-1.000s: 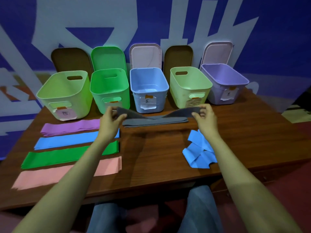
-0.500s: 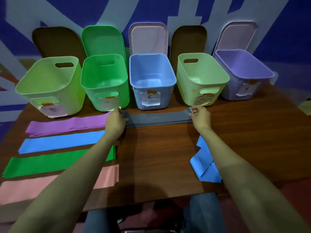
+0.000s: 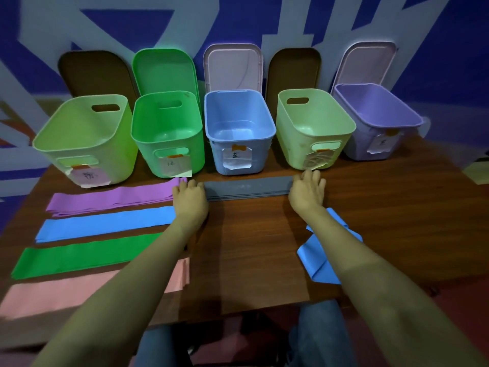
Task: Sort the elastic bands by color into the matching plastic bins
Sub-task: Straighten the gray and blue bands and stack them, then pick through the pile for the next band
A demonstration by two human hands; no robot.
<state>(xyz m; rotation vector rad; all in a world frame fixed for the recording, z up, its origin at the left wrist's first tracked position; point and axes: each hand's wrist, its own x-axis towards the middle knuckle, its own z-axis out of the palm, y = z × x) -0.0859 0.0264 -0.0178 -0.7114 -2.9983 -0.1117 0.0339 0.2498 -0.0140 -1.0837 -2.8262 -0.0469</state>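
Grey is flat on the counter now; the grey band that sagged in a loop between both hands a second ago lies stretched out straight, centre of the frame, just in front of the blue bin and reaching across toward the pale green bin on its right; half a second back the hands were still pinching its ends, and now they press down instead. Left hand sits palm-down on the band's left end, fingers together and flat, gripping nothing; right hand covers the right end, fingers spread apart and laid flat, again holding nothing, fingertips near the foot of the pale green bin.

Five bins stand in a row along the upper half; lime green bin far left, bright green bin next, then blue, pale green, and the purple bin at upper right; all look empty, each with a paper label on its front.

Left side of the frame, four flat bands lie in a stack of stripes as before; purple band on top, touching the left hand's edge, then blue band, green band, pink band lowest, the left forearm crossing over the last three. Crumpled blue band lies lower right, partly under the right forearm, in the same spot as earlier.
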